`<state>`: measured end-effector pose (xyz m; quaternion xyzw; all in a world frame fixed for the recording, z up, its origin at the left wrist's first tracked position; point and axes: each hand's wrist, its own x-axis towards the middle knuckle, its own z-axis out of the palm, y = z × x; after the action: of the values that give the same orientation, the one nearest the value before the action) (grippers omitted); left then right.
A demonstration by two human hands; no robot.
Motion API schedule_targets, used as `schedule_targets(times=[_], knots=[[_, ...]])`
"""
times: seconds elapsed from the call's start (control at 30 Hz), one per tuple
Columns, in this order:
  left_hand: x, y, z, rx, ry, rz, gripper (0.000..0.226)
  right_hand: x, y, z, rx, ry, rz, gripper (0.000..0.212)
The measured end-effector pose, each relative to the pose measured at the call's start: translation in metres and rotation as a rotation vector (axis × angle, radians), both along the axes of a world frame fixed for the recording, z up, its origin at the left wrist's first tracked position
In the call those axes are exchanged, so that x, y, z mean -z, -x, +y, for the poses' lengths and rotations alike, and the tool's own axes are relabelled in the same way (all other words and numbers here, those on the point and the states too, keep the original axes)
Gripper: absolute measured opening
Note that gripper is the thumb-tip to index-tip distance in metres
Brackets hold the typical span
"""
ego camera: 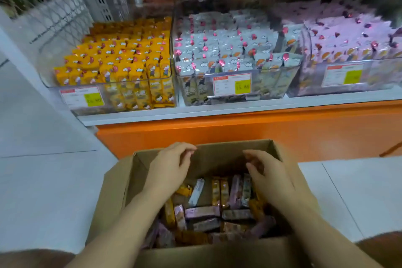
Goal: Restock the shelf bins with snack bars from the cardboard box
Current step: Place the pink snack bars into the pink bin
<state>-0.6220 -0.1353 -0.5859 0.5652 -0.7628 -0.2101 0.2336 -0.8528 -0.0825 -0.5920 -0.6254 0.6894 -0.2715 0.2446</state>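
The box (113,191) on the floor (43,191), below the bins (272,90), holds jumbled bars (202,212) in yellow, pink and grey wrappers. Left hand (171,167) and right hand (268,173) hover over them, loosely curled, holding nothing.

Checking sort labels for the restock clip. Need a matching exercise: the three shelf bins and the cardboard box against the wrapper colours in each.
Containers:
1. left bin
2. middle bin
3. right bin
4. cardboard box

Contents:
a. mixed colours, bars lying loose
b. pink wrappers
c. yellow wrappers
d. grey-white wrappers

Pairs: 1-c; 2-d; 3-b; 4-a
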Motion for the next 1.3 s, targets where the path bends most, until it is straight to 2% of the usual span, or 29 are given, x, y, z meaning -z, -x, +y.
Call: schedule_targets(times=[0.17, 0.37, 0.57, 0.77, 0.87, 0.97, 1.03, 1.17, 1.3], knots=[[0.058, -0.035, -0.005, -0.101, -0.165, -0.004, 0.023, 0.053, -0.015, -0.019, -0.018, -0.153, -0.018, 0.036], [0.131, -0.042, -0.013, -0.096, -0.499, -0.096, 0.028, 0.108, -0.025, -0.041, -0.081, -0.393, -0.003, 0.042], [0.189, -0.053, -0.017, 0.016, -0.799, -0.308, 0.031, 0.156, -0.036, -0.053, -0.358, -0.745, 0.102, 0.035], [0.204, -0.050, -0.024, 0.172, -0.900, -0.462, 0.050, 0.183, -0.051, -0.062, -0.491, -0.816, 0.128, 0.040], [0.213, -0.047, -0.021, 0.162, -0.985, -0.443, 0.044, 0.189, -0.053, -0.065, -0.491, -0.884, 0.088, 0.047], [0.213, -0.043, -0.018, 0.163, -1.038, -0.396, 0.059, 0.195, -0.057, -0.061, -0.495, -0.941, 0.049, 0.049], [0.213, -0.041, -0.018, 0.142, -1.034, -0.377, 0.065, 0.196, -0.062, -0.057, -0.527, -0.988, 0.091, 0.048], [0.207, -0.038, -0.021, 0.140, -1.025, -0.403, 0.061, 0.203, -0.071, -0.054, -0.612, -1.001, 0.187, 0.039], [0.195, -0.036, -0.021, 0.159, -1.079, -0.285, 0.035, 0.199, -0.072, -0.053, -0.638, -0.919, 0.174, 0.034]])
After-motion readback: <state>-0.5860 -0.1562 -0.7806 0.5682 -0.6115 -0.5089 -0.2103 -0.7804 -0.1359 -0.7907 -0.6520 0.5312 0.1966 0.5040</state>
